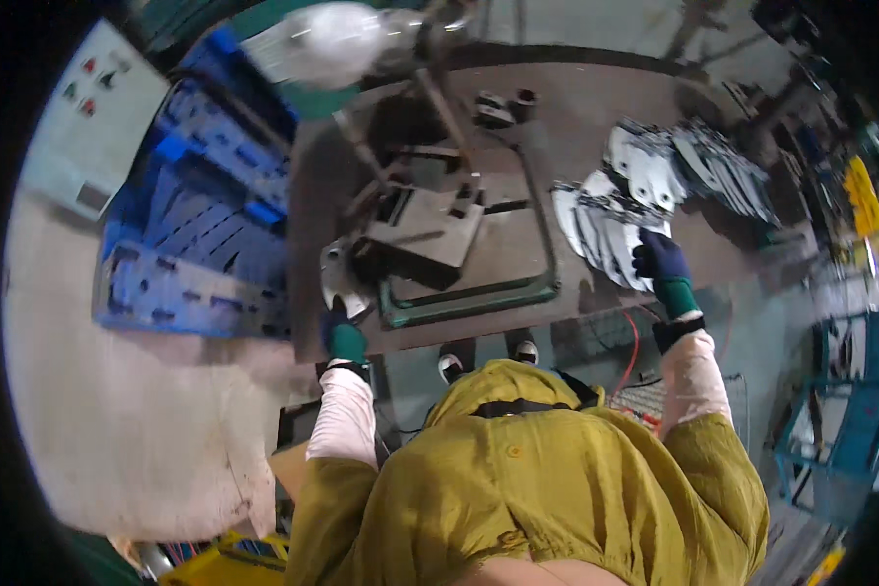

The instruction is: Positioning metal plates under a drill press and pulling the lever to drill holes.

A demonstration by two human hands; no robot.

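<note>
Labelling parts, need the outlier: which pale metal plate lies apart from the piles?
The single plate at the left hand, left of the block; the other plates overlap in piles by the right hand.

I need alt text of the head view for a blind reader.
A gloved left hand is at a flat silver metal plate on a brown table; the gloved right hand is at a pile of similar plates. Between them sits a boxy grey metal fixture.

Plate piles (606, 237) at right on the table (581, 103), fixture (425, 227) left of them, pallets (190, 285) beyond the table's left edge.
</note>
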